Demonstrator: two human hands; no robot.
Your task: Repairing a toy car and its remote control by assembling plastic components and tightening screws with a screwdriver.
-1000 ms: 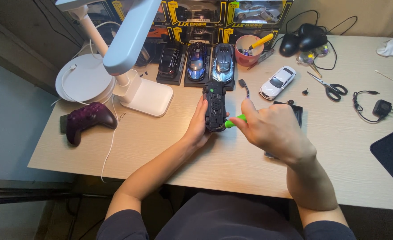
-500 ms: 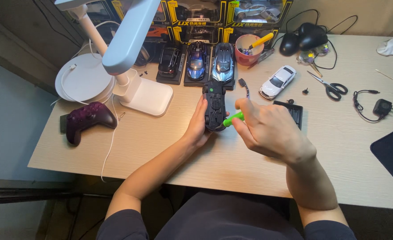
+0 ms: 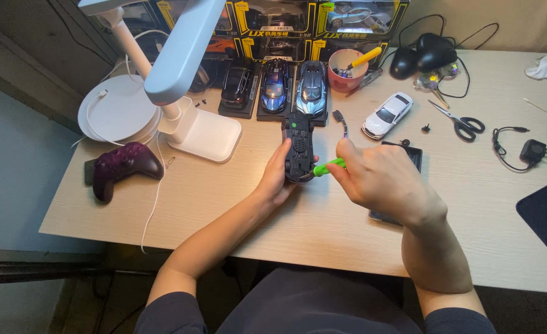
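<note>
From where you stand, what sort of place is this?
Likely a home hobby desk for model cars: boxed cars line the back of the pale wooden desk, beside a white desk lamp, while the left hand grips a black toy-car chassis.

Black toy car chassis (image 3: 299,148) with a small green dot near its top end. Bright green screwdriver handle (image 3: 329,166). White desk lamp (image 3: 183,74). Dark purple game controller (image 3: 125,164). White model car (image 3: 386,115); blue model car (image 3: 276,85); black model car (image 3: 235,86). Reddish-pink cup (image 3: 346,69). Black-handled scissors (image 3: 462,122). Pale wood-grain desk (image 3: 224,198).
</note>
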